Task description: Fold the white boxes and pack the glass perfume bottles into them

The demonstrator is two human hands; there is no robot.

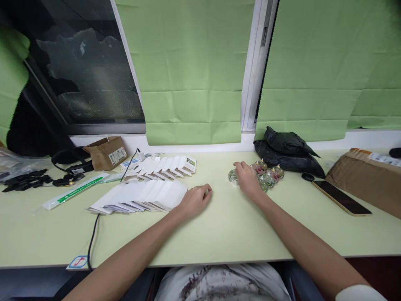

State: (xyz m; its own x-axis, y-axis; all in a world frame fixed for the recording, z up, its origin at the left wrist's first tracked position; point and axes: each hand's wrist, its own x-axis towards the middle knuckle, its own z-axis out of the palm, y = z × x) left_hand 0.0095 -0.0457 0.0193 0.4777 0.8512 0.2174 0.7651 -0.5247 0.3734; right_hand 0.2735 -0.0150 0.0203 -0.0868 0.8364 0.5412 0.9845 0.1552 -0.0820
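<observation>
My right hand (pixel 247 179) has its fingers bent down around a small round clear piece with green in it (pixel 232 176), at the left edge of a cluster. That cluster of small shiny round pieces (pixel 265 177), clear, green, red and gold, lies on the table beside and partly behind the hand. My left hand (pixel 196 201) rests on the table with fingers loosely curled and a gap between thumb and forefinger; nothing shows in it. Just left of it is a row of flat white cartons (pixel 147 195), overlapping each other. A second row of white cartons (pixel 166 166) lies behind.
Black plastic bags (pixel 288 150), a phone (pixel 341 197), a black round object (pixel 308 177) and a brown package (pixel 366 179) lie on the right. On the left are an opened cardboard box (pixel 108 154), a green-white strip pack (pixel 78 190) and a black cable (pixel 93 238).
</observation>
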